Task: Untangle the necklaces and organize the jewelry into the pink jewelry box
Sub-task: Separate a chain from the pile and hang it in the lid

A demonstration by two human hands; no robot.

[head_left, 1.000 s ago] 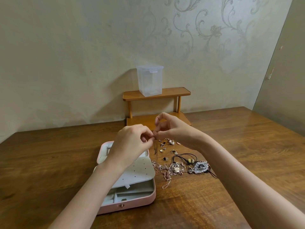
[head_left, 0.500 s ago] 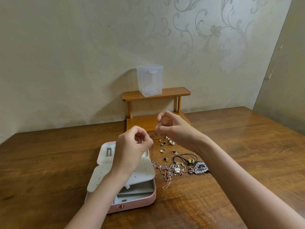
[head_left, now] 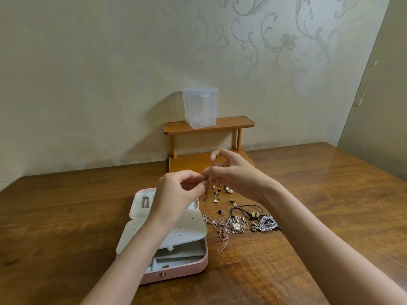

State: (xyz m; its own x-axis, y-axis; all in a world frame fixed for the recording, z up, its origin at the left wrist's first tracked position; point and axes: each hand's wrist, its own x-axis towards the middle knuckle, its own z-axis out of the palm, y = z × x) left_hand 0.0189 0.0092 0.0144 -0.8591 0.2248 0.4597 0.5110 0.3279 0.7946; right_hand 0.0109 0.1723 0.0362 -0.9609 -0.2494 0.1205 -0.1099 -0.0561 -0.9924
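The pink jewelry box (head_left: 176, 272) lies open on the table, its white perforated flap (head_left: 189, 230) folded over the grey compartments. A chain earring (head_left: 145, 202) sits in the lid. My left hand (head_left: 176, 194) and right hand (head_left: 233, 172) meet above the box's far right corner, both pinching a thin dangling chain piece (head_left: 206, 194). To the right of the box lie tangled rose-gold necklaces (head_left: 222, 230), a black cord necklace with beads (head_left: 251, 213), a silver pendant (head_left: 265, 225) and several small earrings (head_left: 220, 193).
A small wooden two-tier shelf (head_left: 209, 126) stands against the wall behind my hands, with a clear plastic lidded container (head_left: 200, 107) on its top. The wooden table (head_left: 330, 194) stretches to both sides.
My hands drew apart a little half a second ago, then came back together at the chain piece. My left hand now sits slightly lower and nearer the right.
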